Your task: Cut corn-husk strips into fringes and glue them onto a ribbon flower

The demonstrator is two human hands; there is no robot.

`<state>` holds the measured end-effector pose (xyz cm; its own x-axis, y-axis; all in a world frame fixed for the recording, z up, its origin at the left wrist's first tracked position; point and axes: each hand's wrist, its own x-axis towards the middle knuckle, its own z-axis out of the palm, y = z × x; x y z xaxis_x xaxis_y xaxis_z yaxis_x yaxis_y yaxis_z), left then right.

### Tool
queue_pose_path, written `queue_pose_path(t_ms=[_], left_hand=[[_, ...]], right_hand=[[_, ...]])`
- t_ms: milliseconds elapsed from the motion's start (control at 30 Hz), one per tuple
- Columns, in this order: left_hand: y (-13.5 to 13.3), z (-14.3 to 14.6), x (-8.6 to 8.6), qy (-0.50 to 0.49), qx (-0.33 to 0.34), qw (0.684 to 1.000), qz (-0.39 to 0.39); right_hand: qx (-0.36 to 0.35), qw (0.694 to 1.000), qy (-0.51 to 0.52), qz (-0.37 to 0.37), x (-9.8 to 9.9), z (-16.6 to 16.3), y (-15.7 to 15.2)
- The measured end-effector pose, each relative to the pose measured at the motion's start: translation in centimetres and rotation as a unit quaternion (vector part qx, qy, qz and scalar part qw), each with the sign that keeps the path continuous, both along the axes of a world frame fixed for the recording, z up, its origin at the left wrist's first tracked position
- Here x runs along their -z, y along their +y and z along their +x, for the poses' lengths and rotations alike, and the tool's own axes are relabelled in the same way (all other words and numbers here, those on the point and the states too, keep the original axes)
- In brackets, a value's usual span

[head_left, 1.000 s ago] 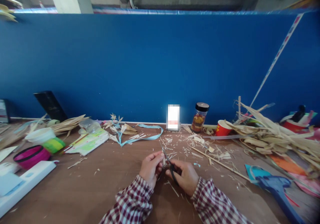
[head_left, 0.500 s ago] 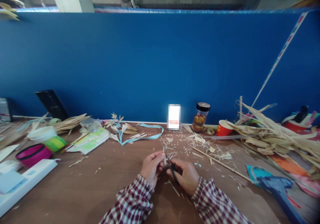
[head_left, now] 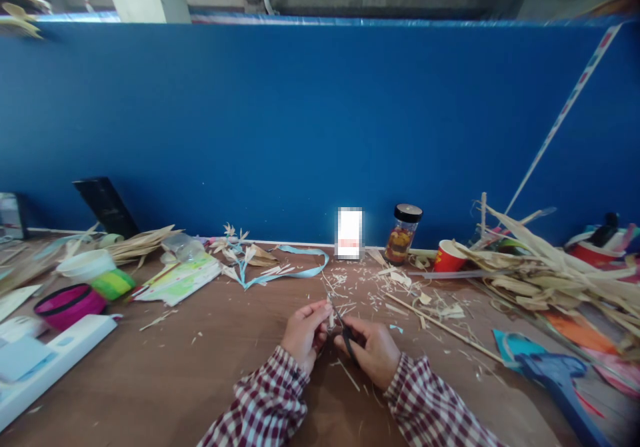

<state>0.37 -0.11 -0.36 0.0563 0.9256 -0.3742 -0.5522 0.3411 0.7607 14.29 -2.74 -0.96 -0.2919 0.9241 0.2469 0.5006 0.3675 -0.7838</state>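
My right hand [head_left: 373, 350] is closed around the dark handles of a pair of scissors [head_left: 349, 342]. Their blades point up and left, reaching the fingertips of my left hand [head_left: 304, 334]. That hand is closed in a pinch on a small pale strip [head_left: 330, 319], apparently corn husk; much of it is hidden by the fingers. Both hands are just above the brown table [head_left: 200, 380]. Beyond them lie many small pale clippings [head_left: 345, 280]. A long thin stick [head_left: 440, 327] lies to the right of my right hand.
At the right are a blue glue gun [head_left: 555, 374], a heap of dried husks [head_left: 555, 267] and a red paper cup [head_left: 449, 256]. A lidded jar [head_left: 401, 237] stands by the blue partition [head_left: 300, 134]. Leftward are light-blue ribbon [head_left: 300, 274], a magenta pouch [head_left: 75, 310] and a white power strip [head_left: 60, 360].
Hardly anything differs. The whole view has shifted very slightly; both hands keep the same hold on the scissors and the pale strip.
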Motion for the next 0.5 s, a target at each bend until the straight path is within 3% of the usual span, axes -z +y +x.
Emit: queue_pose_path(t_ms=[500], left_hand=[[0.12,-0.13,0.26,0.011,-0.012,1.000,0.004]], right_hand=[[0.007,1.000,0.003,0.005,0.36,0.16,0.16]])
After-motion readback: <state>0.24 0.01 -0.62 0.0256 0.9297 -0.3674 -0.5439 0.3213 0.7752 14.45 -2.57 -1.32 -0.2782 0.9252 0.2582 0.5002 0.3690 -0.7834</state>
